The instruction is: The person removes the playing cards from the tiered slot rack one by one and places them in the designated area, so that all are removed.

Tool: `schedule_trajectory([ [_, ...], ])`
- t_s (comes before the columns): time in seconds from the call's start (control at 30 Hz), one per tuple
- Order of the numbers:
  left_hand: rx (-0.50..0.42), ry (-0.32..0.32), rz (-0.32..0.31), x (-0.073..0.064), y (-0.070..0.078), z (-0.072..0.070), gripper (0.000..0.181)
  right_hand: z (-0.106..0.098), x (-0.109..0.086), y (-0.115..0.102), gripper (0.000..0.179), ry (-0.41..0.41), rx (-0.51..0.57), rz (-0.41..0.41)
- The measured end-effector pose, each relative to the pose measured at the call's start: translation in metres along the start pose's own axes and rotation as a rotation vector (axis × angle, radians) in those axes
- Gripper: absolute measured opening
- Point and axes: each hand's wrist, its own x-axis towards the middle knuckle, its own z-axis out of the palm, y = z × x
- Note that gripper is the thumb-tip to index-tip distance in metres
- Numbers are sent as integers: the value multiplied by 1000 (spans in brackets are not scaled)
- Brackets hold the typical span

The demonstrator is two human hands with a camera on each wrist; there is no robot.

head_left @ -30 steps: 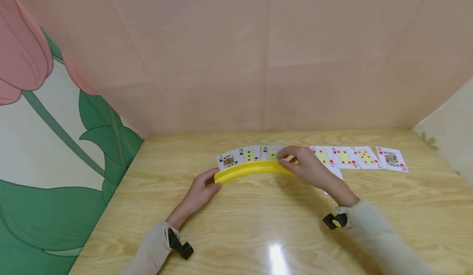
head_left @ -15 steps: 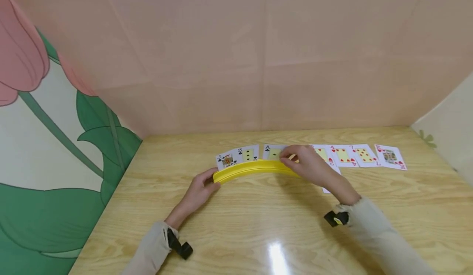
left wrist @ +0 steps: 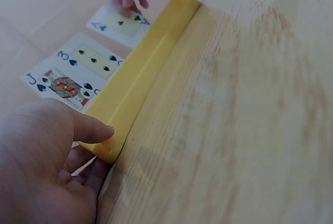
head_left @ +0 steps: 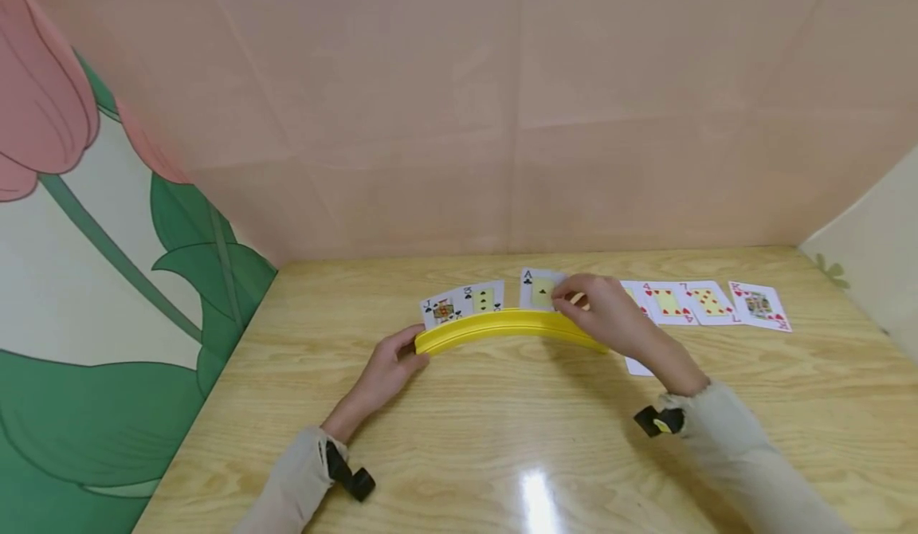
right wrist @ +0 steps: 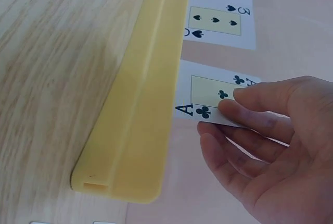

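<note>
A curved yellow card holder (head_left: 495, 326) stands on the wooden table. My left hand (head_left: 385, 368) grips its left end, thumb (left wrist: 93, 129) on the front face and fingers curled behind. In the holder's left part stand a jack of spades (head_left: 441, 311) and an overlapping three of spades (head_left: 484, 300). My right hand (head_left: 610, 315) pinches an ace of clubs (right wrist: 208, 91) by its right edge between thumb and forefinger. The ace's lower edge is right at the holder's top, with a gap between it and the three.
To the right, a row of red cards lies face up: a four of hearts (head_left: 668, 303), a seven of diamonds (head_left: 710, 303) and a king (head_left: 759, 308). Another card (head_left: 637, 367) shows partly under my right wrist. A pink backdrop (head_left: 402, 119) rises behind the table (head_left: 445, 454).
My right hand has moved the ace of clubs right along the holder and slightly up, showing more of the holder's right end. My left hand keeps its grip.
</note>
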Motion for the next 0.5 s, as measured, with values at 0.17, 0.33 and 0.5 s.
schedule_trajectory([
  [0.17, -8, -1, 6, 0, 1, 1, 41, -5, -1, -4, 10, 68, 4, -5],
  [0.33, -15, -8, -3, -1, 1, 1, 41, -9, -2, -9, 9, 134, 40, -23],
  [0.5, 7, -2, 1, -1, 2, 1, 42, -14, -6, -15, 18, 225, 58, -11],
])
